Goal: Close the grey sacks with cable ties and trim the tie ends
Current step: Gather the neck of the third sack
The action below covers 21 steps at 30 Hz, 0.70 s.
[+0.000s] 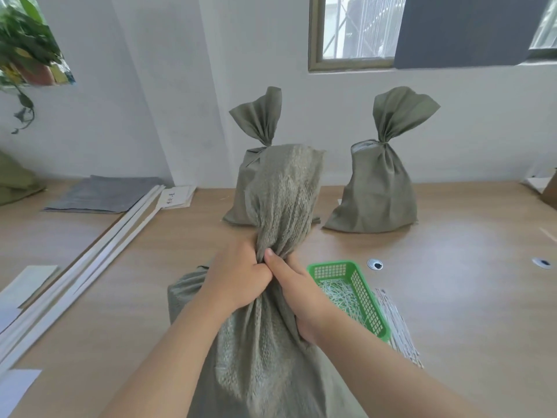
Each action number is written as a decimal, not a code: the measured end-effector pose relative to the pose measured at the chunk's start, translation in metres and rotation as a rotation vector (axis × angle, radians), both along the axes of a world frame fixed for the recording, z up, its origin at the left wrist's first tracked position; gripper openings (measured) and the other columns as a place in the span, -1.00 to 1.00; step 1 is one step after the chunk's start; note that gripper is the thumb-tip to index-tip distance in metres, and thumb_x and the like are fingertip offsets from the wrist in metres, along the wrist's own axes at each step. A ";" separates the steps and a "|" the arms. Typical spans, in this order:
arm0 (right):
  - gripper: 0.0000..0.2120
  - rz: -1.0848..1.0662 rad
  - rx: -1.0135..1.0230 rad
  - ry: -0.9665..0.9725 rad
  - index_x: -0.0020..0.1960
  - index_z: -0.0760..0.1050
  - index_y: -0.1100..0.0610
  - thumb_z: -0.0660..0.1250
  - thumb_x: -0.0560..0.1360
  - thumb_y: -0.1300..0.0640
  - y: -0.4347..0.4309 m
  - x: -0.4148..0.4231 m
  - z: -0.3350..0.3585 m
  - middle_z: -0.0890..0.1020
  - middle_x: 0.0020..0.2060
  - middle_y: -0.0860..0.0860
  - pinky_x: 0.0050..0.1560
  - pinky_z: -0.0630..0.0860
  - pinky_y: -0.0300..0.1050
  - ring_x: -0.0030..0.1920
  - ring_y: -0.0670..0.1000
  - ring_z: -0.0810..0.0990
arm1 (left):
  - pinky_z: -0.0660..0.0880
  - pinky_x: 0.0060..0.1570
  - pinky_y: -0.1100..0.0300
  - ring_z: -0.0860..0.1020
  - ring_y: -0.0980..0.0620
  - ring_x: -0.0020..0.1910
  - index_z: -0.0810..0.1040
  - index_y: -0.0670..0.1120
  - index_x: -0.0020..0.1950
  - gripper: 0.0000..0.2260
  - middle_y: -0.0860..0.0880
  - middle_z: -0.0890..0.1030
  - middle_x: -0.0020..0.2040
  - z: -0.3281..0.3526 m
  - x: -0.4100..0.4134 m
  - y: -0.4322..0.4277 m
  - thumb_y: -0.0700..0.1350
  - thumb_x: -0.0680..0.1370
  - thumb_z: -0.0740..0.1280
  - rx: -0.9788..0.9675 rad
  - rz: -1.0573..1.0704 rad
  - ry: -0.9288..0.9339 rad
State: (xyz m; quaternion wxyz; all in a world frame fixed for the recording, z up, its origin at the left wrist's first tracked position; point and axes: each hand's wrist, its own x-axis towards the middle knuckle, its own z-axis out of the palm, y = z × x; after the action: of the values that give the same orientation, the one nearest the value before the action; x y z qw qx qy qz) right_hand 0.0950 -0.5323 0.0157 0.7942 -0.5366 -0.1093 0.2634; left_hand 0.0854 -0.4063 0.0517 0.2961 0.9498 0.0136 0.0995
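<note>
1. Potted green leafy plant (27,40), upper left, on a ledge by the white wall.
2. Flat stack of grey sheets (102,194) on the light wooden table (452,312), near the wall.
3. Long white flat strips (90,257), lying side by side, running diagonally across the table's left part.
4. Left hand (238,276): fingers curled tight round the gathered neck of item 5.
5. Grey woven sack, unfastened (265,351), upright at the table's near edge, centre; its mouth fans up above both hands.
6. Grey woven sack, neck cinched (259,119), behind item 5 and partly hidden by it.
7. Right hand (298,297): thumb pressed up along the neck, touching the left hand; fingers wrapped behind the sack, mostly hidden.
8. Green plastic mesh basket (370,309), just right of item 5, holding pale short offcuts.
9. Bundle of white cable ties (398,333), beside the basket's right wall.
10. Second grey cinched sack (379,191), upright, far right of centre, apart from item 6.
</note>
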 end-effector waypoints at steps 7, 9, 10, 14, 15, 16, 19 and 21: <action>-0.50 -0.017 -0.024 -0.021 0.27 0.53 0.13 0.51 0.37 0.04 -0.016 0.015 0.004 0.71 0.10 0.07 0.26 0.55 0.00 0.15 0.03 0.67 | 0.57 -0.14 0.00 0.59 0.04 -0.17 0.50 0.11 0.01 -0.87 0.11 0.63 -0.16 -0.008 0.007 -0.015 0.02 0.49 0.21 0.071 -0.119 0.083; -0.57 -0.100 -0.031 -0.076 0.17 0.60 0.19 0.55 0.34 0.12 -0.016 0.024 0.008 0.72 0.03 0.12 0.13 0.60 -0.03 0.09 0.07 0.70 | 0.57 -0.15 0.00 0.58 0.07 -0.18 0.51 0.12 0.01 -0.79 0.16 0.60 -0.18 -0.006 0.008 -0.017 0.10 0.42 0.23 0.092 -0.177 0.112; -0.61 -0.169 -0.018 -0.099 0.13 0.61 0.23 0.55 0.34 0.18 -0.016 0.028 0.008 0.72 0.00 0.13 0.07 0.61 -0.05 0.06 0.08 0.70 | 0.57 -0.14 0.02 0.58 0.07 -0.14 0.51 0.15 0.05 -0.69 0.18 0.59 -0.16 -0.005 0.009 -0.018 0.18 0.36 0.23 0.112 -0.207 0.119; -0.72 -0.349 0.014 -0.172 0.08 0.63 0.29 0.47 0.38 0.41 -0.020 0.038 0.014 0.72 -0.01 0.21 0.02 0.64 0.00 0.05 0.17 0.70 | 0.58 -0.07 0.05 0.60 0.07 -0.08 0.49 0.21 0.08 -0.53 0.15 0.63 -0.09 0.001 0.014 -0.020 0.29 0.21 0.38 0.116 -0.239 0.185; -0.71 -0.365 0.015 -0.189 0.08 0.63 0.29 0.47 0.37 0.43 -0.021 0.040 0.015 0.72 -0.01 0.22 0.03 0.64 0.03 0.05 0.18 0.70 | 0.57 -0.02 0.06 0.60 0.09 -0.04 0.46 0.20 0.13 -0.45 0.16 0.63 -0.04 0.002 0.015 -0.021 0.31 0.19 0.43 0.106 -0.254 0.207; -0.70 -0.380 0.027 -0.202 0.08 0.63 0.29 0.47 0.35 0.45 -0.022 0.041 0.017 0.71 -0.02 0.24 0.04 0.65 0.08 0.05 0.20 0.70 | 0.56 0.05 0.08 0.59 0.12 0.03 0.43 0.19 0.21 -0.32 0.19 0.61 0.03 0.002 0.015 -0.022 0.36 0.15 0.47 0.097 -0.269 0.221; -0.69 -0.410 0.086 -0.190 0.03 0.62 0.32 0.47 0.31 0.48 -0.023 0.043 0.022 0.70 -0.05 0.28 0.08 0.62 0.21 0.04 0.28 0.68 | 0.50 0.18 0.08 0.54 0.11 0.18 0.29 0.12 0.41 0.07 0.19 0.55 0.19 0.001 0.021 -0.026 0.51 -0.02 0.47 0.104 -0.259 0.234; -0.70 -0.412 0.091 -0.181 0.04 0.62 0.32 0.46 0.33 0.51 -0.025 0.043 0.026 0.71 -0.09 0.25 0.09 0.62 0.21 0.02 0.26 0.69 | 0.51 0.16 0.07 0.54 0.08 0.16 0.26 0.09 0.42 0.12 0.15 0.52 0.18 -0.002 0.025 -0.029 0.54 -0.03 0.45 0.136 -0.234 0.239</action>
State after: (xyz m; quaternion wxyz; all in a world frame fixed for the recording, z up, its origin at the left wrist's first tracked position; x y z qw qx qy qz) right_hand 0.1383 -0.5572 0.0412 0.8415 -0.5327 -0.0800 0.0411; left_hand 0.1107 -0.4355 0.0500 0.2368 0.9679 -0.0686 -0.0485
